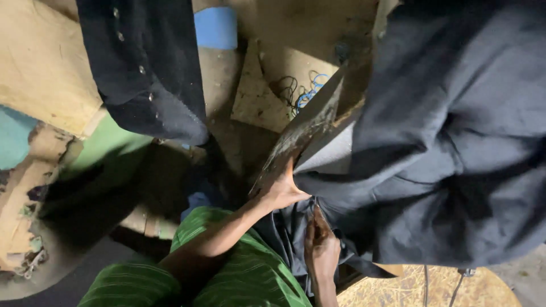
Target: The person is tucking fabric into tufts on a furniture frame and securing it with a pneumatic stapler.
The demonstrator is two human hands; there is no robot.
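Two hands meet near the bottom centre of the frame, both at the edge of the big dark cloth (455, 142) that fills the right side. Your left hand (280, 189) comes in on a bare arm from the lower left and presses against the worn wooden board (310, 128), at the place where the cloth folds over it; its fingers are hidden behind the board and the fold, so I cannot tell if they are closed or spread. Your right hand (320, 245) comes up from the bottom edge, its fingers narrow and pinched on a fold of the cloth.

The board has its long axis running from the centre up toward the upper right, and the cloth hangs along it and to the right of it. So the cloth lies up and right from both hands, and the left hand is the nearer one to the board. Below the hands you see your green striped garment (250, 273). Another dark garment (153, 68) hangs in the upper left, well apart from both hands.
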